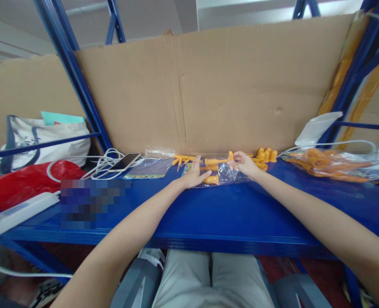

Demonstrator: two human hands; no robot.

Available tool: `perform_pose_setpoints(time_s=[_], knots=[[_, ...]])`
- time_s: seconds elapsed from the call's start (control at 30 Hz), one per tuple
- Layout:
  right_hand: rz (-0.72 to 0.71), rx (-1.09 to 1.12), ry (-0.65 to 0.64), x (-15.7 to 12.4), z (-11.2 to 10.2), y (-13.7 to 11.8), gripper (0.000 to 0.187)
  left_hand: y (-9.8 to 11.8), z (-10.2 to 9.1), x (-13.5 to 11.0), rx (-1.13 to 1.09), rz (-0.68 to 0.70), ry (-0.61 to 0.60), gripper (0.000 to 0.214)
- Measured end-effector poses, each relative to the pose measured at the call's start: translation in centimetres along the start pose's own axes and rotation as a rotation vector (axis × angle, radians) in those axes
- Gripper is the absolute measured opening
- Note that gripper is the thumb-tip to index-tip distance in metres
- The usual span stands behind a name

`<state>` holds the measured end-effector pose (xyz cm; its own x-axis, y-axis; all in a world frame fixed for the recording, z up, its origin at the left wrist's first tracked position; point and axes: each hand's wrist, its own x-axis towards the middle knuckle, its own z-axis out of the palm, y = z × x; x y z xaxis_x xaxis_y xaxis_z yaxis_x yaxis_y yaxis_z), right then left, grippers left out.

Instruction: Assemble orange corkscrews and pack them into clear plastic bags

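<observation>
A clear plastic bag [228, 174] lies on the blue shelf with orange plastic parts [211, 179] inside it. Spread flat over the bag's left side, my left hand [193, 175] has its fingers stretched out and thumb apart. My right hand [244, 164] is closed in a pinch at the bag's right end, on a small orange plastic piece [230, 156] that stands upright. Its fingertips are partly hidden. Orange branch-shaped pieces [181, 159] lie just beyond my left hand. Several orange cup-shaped pieces [266, 154] stand to the right of my right hand.
Farther right lies a large bag of orange parts [327, 164]. At left are a flat packet [149, 168], a phone [125, 162], white cables [104, 167], a red bag [32, 179] and a white power strip [22, 214]. A cardboard panel [234, 90] backs the shelf.
</observation>
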<state>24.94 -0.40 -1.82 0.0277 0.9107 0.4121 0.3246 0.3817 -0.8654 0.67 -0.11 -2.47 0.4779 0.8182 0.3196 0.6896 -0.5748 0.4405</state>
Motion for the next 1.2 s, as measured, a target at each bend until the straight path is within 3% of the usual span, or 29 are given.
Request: perform_pose_setpoints(time_s=[0.27, 0.4, 0.57, 0.73, 0.97, 1.2], knots=[[-0.237, -0.292, -0.058, 0.2, -0.8, 0.0, 0.021, 0.2, 0.1, 0.1, -0.031, 0.008, 0.001, 0.091], [-0.252, -0.313, -0.079, 0.1, -0.9, -0.2, 0.019, 0.4, 0.1, 0.0, -0.033, -0.001, -0.010, 0.089], [0.030, -0.155, -0.132, -0.4, -0.8, -1.6, 0.025, 0.7, -0.1, -0.1, -0.016, -0.024, -0.004, 0.084], [0.297, -0.043, -0.083, -1.2, -0.3, -2.9, 0.019, 0.3, 0.1, 0.1, -0.038, -0.099, -0.005, 0.083], [0.401, -0.035, -0.068, -1.7, 0.0, -4.0, 0.017, 0.0, 0.2, 0.1, -0.059, -0.059, -0.055, 0.084], [0.498, 0.146, -0.035, -1.8, 0.0, -3.7, 0.012, -0.1, 0.4, 0.2, -0.077, -0.046, -0.027, 0.087]])
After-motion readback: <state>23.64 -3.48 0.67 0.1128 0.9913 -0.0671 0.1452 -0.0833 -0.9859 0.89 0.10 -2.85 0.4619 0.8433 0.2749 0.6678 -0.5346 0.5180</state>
